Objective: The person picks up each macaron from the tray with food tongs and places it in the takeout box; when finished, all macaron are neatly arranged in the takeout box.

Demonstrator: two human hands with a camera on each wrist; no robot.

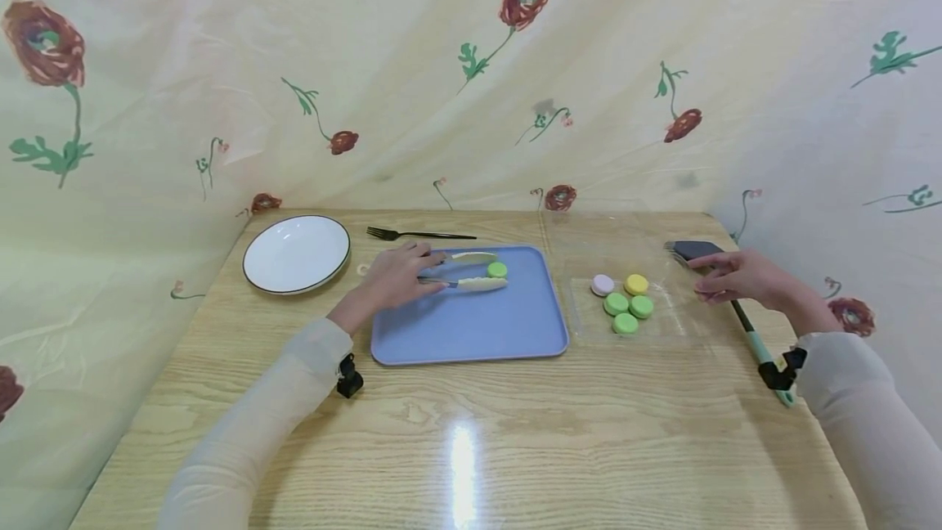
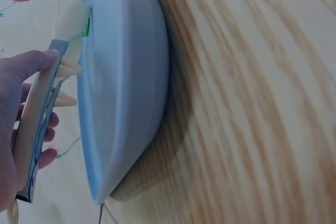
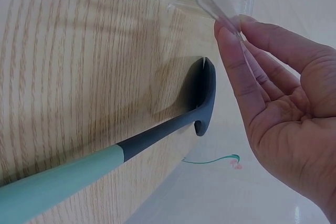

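My left hand (image 1: 398,275) grips a pair of tongs (image 2: 39,103) with cream tips and metal arms, over the blue tray (image 1: 471,334). The tong tips (image 1: 482,284) stand spread on either side of a green macaron (image 1: 496,270) that lies on the tray. At the right, my right hand (image 1: 751,278) pinches the edge of a clear plastic container (image 3: 212,1) between thumb and fingers. Inside that container are a lilac macaron (image 1: 602,285), a yellow macaron (image 1: 636,285) and three green macarons (image 1: 625,323).
A white dark-rimmed plate (image 1: 297,254) stands at the back left. Behind the tray lies a black fork (image 1: 434,235). A spatula (image 3: 157,132) with a dark head and mint handle lies beneath my right arm. Floral cloth (image 1: 441,105) hangs behind the wooden table (image 1: 471,432).
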